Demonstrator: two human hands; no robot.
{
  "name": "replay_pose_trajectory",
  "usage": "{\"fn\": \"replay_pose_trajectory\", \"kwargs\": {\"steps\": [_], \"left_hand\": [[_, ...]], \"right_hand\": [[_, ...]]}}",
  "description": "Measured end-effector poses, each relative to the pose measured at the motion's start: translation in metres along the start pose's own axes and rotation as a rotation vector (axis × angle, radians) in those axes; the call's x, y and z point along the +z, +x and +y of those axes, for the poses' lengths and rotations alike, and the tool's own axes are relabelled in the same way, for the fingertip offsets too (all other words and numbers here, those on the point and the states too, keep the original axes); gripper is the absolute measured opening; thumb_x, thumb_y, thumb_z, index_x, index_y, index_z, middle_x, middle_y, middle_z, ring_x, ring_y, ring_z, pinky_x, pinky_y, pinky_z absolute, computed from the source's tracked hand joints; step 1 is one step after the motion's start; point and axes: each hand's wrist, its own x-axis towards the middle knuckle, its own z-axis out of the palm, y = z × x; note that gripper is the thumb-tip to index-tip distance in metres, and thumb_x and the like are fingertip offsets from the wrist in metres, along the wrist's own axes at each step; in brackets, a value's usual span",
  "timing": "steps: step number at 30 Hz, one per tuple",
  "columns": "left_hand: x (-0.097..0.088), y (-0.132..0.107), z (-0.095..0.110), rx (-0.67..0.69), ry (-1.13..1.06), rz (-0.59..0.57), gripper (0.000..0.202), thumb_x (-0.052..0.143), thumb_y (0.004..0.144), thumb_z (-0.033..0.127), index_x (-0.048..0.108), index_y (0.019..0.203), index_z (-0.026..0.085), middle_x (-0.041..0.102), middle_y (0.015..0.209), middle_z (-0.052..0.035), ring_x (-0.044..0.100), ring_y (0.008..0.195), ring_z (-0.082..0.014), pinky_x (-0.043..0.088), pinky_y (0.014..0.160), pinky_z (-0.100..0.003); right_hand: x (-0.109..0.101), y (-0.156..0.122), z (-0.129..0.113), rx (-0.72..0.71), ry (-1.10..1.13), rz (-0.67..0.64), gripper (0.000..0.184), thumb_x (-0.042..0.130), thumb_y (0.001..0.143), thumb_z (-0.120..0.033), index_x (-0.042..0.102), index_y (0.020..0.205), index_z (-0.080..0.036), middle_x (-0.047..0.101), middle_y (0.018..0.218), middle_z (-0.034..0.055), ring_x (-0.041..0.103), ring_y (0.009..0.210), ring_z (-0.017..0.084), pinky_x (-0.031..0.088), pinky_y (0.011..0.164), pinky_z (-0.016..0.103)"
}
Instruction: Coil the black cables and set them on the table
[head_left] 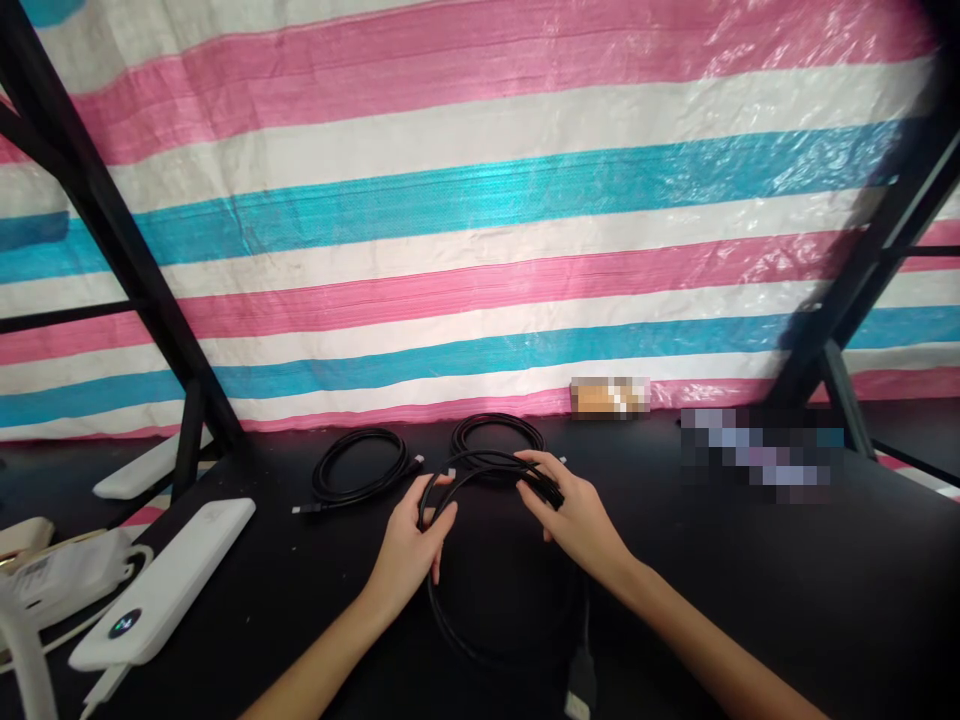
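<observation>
A black USB cable (480, 655) is looped into a coil between my two hands, its lower curve hanging toward me. My left hand (418, 530) grips the coil's left side between thumb and fingers. On the right side, my right hand (566, 505) has its fingers closed round several strands. One end with a USB plug (580, 690) dangles at the bottom, below my right hand. Just behind my hands, a second coiled black cable (499, 420) lies on the table, partly hidden. Another coiled cable (319, 480) with plugs at both ends lies to the left.
A white power bank (176, 580) with a small lit display lies at left on the black table (712, 600). Beside it are a white adapter (71, 580) and cords. A brown box (600, 398), partly blurred, stands at the back. Black frame legs (142, 290) flank the striped sheet (480, 210).
</observation>
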Motion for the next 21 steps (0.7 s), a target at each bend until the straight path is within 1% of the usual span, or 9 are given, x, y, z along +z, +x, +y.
{"fn": "replay_pose_trajectory", "kwargs": {"steps": [7,11,12,14,16,17,18,19,21], "left_hand": [[-0.005,0.004,-0.010,0.052,0.159,0.075,0.032,0.055,0.079,0.041,0.055,0.100,0.017,0.042,0.039,0.0083,0.042,0.029,-0.0105,0.034,0.032,-0.017],[-0.006,0.004,-0.011,0.054,0.194,0.090,0.033,0.055,0.080,0.042,0.057,0.101,0.017,0.044,0.041,0.0071,0.043,0.030,-0.0110,0.035,0.033,-0.018],[-0.006,0.003,-0.010,0.046,0.190,0.080,0.034,0.054,0.080,0.042,0.057,0.103,0.017,0.043,0.041,0.0070,0.043,0.030,-0.0112,0.035,0.032,-0.018],[-0.005,0.003,-0.007,0.032,0.174,0.060,0.039,0.052,0.081,0.043,0.057,0.107,0.015,0.043,0.040,0.0070,0.043,0.030,-0.0114,0.035,0.031,-0.018],[-0.004,0.002,-0.005,0.018,0.161,0.049,0.043,0.051,0.082,0.044,0.056,0.111,0.014,0.042,0.039,0.0069,0.042,0.030,-0.0116,0.035,0.030,-0.018],[-0.004,0.002,-0.005,0.014,0.160,0.048,0.045,0.050,0.082,0.044,0.056,0.113,0.013,0.042,0.038,0.0068,0.042,0.030,-0.0116,0.035,0.030,-0.018],[-0.004,0.002,-0.005,0.011,0.167,0.049,0.046,0.050,0.082,0.044,0.056,0.115,0.013,0.042,0.038,0.0066,0.042,0.030,-0.0116,0.035,0.031,-0.019],[-0.005,0.003,-0.006,0.012,0.181,0.054,0.046,0.049,0.082,0.044,0.056,0.116,0.013,0.042,0.038,0.0063,0.042,0.030,-0.0115,0.035,0.031,-0.019],[-0.007,0.004,-0.009,0.025,0.228,0.069,0.046,0.049,0.083,0.044,0.057,0.116,0.013,0.043,0.039,0.0057,0.042,0.031,-0.0111,0.035,0.033,-0.019]], "right_hand": [[-0.002,0.001,0.003,-0.017,-0.047,-0.008,0.021,0.050,0.082,-0.029,0.054,0.102,-0.028,0.064,0.085,-0.0021,0.049,0.032,0.007,0.045,0.048,0.025],[-0.003,0.001,0.004,-0.014,-0.072,-0.003,0.022,0.050,0.083,-0.031,0.057,0.104,-0.029,0.064,0.090,-0.0009,0.050,0.034,0.009,0.047,0.050,0.028],[-0.002,0.001,0.004,-0.032,-0.079,0.006,0.023,0.049,0.083,-0.031,0.058,0.105,-0.029,0.065,0.094,-0.0001,0.054,0.040,0.011,0.049,0.055,0.029],[-0.002,0.001,0.004,-0.099,-0.104,0.022,0.026,0.049,0.084,-0.029,0.059,0.108,-0.030,0.064,0.099,0.0009,0.063,0.062,0.018,0.049,0.068,0.032],[-0.001,0.002,0.004,-0.163,-0.133,0.023,0.028,0.048,0.085,-0.026,0.060,0.110,-0.030,0.064,0.100,0.0011,0.062,0.084,0.022,0.047,0.078,0.033],[-0.001,0.001,0.005,-0.176,-0.144,0.021,0.029,0.047,0.085,-0.025,0.060,0.111,-0.030,0.064,0.099,0.0012,0.061,0.088,0.022,0.046,0.079,0.032],[0.000,0.001,0.005,-0.175,-0.148,0.018,0.030,0.047,0.085,-0.025,0.061,0.111,-0.030,0.065,0.097,0.0015,0.061,0.087,0.022,0.047,0.077,0.031],[0.000,0.001,0.005,-0.163,-0.147,0.015,0.030,0.046,0.085,-0.026,0.061,0.111,-0.030,0.065,0.095,0.0017,0.062,0.081,0.021,0.048,0.072,0.030],[0.000,0.000,0.005,-0.123,-0.136,0.001,0.029,0.046,0.086,-0.028,0.062,0.110,-0.029,0.065,0.092,0.0017,0.062,0.059,0.016,0.050,0.060,0.027]]}}
